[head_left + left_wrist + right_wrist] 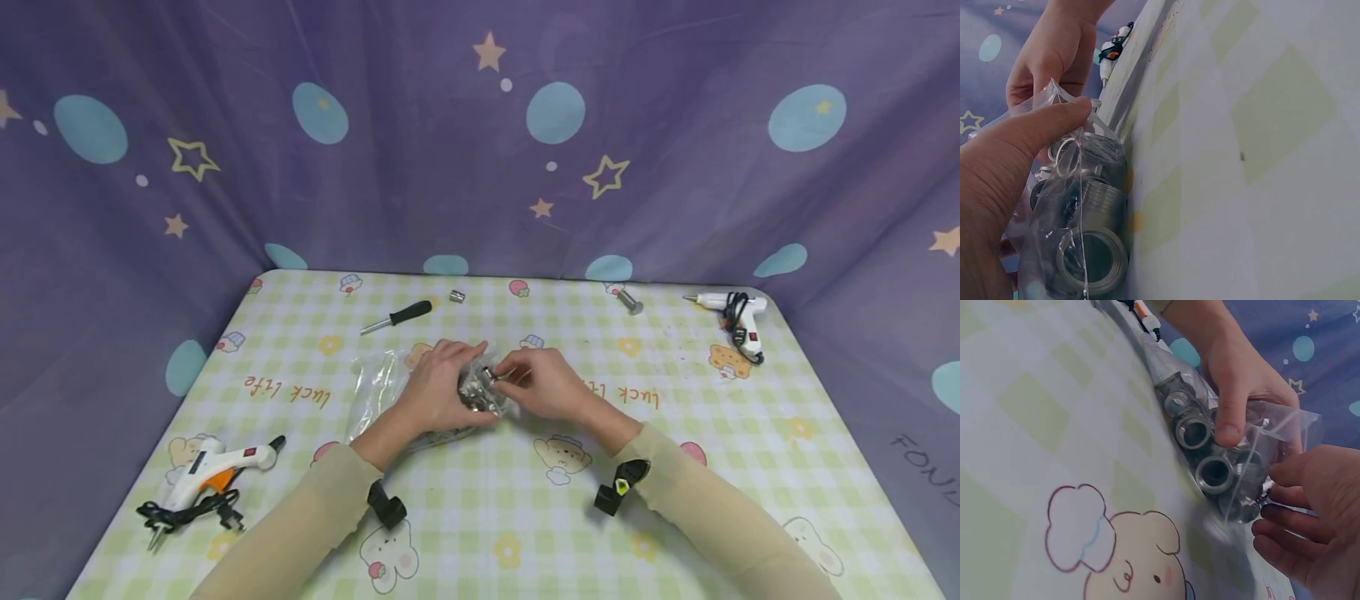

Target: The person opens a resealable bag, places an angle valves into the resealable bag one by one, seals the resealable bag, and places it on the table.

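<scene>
A clear zip bag (375, 375) of metal threaded fittings (1215, 474) lies on the table, its mouth toward the right. My left hand (437, 387) grips the bag near that mouth, with the thumb across the plastic in the left wrist view. At the opening, my right hand (546, 383) pinches a small shiny metal fitting (489, 374) between thumb and fingers; its far end is hidden by plastic. Through the film, ring-shaped ends and a ribbed thread (1100, 203) show.
Behind the hands lie a black-handled driver (408, 312), a small metal sleeve (457, 296) and a large bolt (630, 302). White glue guns with wound black cords rest at the left (217, 475) and far right (742, 321). A purple curtain (450, 167) hangs behind the table.
</scene>
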The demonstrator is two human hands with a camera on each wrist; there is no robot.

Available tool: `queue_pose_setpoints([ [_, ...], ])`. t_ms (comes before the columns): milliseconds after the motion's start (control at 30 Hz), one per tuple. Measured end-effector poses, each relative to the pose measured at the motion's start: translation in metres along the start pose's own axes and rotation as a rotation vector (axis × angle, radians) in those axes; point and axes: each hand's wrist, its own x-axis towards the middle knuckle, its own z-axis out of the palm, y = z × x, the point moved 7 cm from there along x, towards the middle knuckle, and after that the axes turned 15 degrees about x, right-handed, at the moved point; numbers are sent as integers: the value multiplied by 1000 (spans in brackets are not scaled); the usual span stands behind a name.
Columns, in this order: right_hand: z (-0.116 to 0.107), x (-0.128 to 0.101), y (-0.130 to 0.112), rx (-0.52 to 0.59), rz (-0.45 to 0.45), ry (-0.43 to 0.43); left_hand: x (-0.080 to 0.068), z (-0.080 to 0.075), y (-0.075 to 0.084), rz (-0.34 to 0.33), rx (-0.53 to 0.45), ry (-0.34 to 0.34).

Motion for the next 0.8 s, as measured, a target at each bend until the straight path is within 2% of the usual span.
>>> queue_pose_setpoints([
  [433, -11, -6, 7, -12, 16, 7, 0, 1, 1, -2, 4, 2],
  [800, -16, -15, 2, 3, 54, -15, 0, 0, 1, -6, 11, 0],
])
